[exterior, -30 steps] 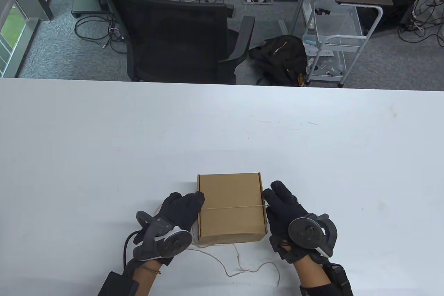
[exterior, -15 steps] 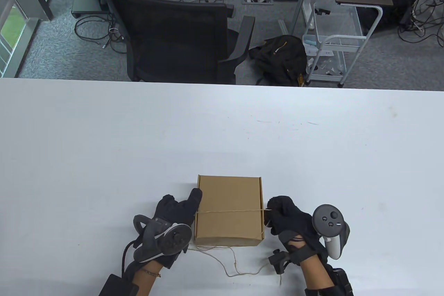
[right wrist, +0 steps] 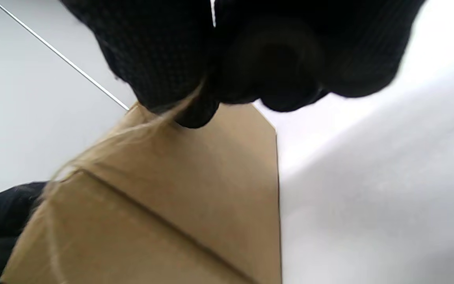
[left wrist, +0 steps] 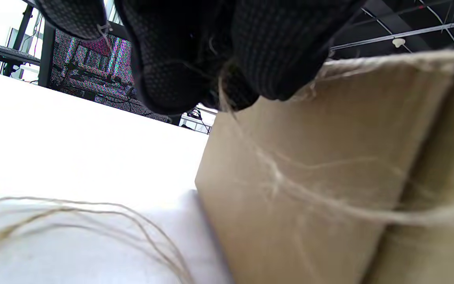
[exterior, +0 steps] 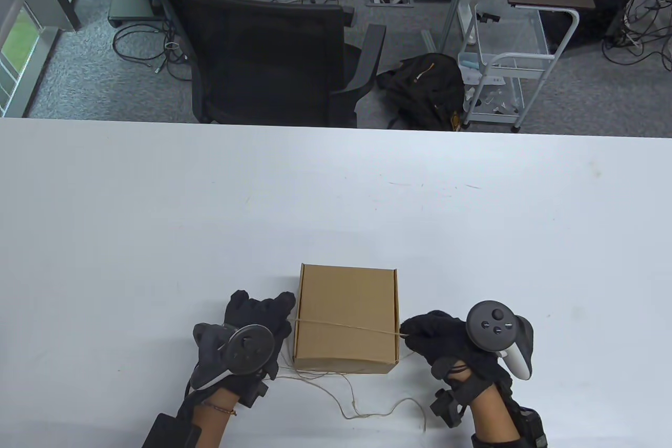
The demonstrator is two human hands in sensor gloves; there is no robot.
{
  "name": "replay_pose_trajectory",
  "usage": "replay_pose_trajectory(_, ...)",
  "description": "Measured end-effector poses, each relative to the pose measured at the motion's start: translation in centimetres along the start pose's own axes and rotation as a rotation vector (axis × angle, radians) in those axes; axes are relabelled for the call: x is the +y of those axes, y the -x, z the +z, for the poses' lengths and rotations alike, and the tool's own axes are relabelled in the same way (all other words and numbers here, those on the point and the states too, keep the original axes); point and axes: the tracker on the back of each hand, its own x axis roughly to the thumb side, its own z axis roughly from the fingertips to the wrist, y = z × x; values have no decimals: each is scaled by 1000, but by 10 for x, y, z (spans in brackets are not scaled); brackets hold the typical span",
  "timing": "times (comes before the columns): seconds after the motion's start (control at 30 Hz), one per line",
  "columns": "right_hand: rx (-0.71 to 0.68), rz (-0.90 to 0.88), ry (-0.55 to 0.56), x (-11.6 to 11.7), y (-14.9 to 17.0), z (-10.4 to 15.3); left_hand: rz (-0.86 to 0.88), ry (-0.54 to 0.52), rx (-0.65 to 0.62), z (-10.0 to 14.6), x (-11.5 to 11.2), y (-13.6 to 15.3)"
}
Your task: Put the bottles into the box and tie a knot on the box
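On worktop (exterior: 157, 217), closed cardboard box (exterior: 346, 311); left hand (exterior: 257, 319) and right hand (exterior: 436, 335) each pinch twine (exterior: 344, 325) crossing lid.

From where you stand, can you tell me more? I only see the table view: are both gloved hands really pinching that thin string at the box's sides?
Observer: Yes for the right hand. Its wrist view shows the string running up from the box into its closed fingertips.
Operator: And the left?
Observer: The left hand has the string pinched too, at the box's top edge.
Operator: Does the string go down the left side?
Observer: Yes. The left wrist view shows strands crossing the box's side wall, and loose ones lying on the table beside it.
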Motion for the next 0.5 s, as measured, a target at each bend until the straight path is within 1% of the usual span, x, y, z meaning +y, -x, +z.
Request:
replay_pose_trajectory(0.07,9,-157,88,3,8,-1,-18,-24,10,1,0,-1)
replay_pose_trajectory(0.1,26,-228,93,5,12,-2,-19,-28,11,1,0,-1)
replay_pose_trajectory(0.13,54,-331,44,9,17,-3,-17,-27,12,1,0,-1)
replay_pose_trajectory(0.17,80,-411,42,12,21,-4,-23,-39,20,1,-1,-1)
replay_pose_trajectory(0.2,79,-436,44,13,22,-5,-31,-45,25,1,-1,-1)
replay_pose_trajectory(0.27,91,-418,34,15,24,-7,-45,-47,35,1,-2,1)
replay_pose_trajectory(0.37,85,-308,65,14,24,-9,-48,-52,56,0,-4,4)
replay_pose_trajectory(0.4,62,-237,108,14,22,-9,-39,-61,66,-1,-5,5)
replay_pose_trajectory(0.47,19,-87,120,12,15,-10,-17,-63,76,-2,-7,6)
replay_pose_trajectory(0.5,-17,-11,149,12,12,-10,-19,-62,78,-3,-8,6)
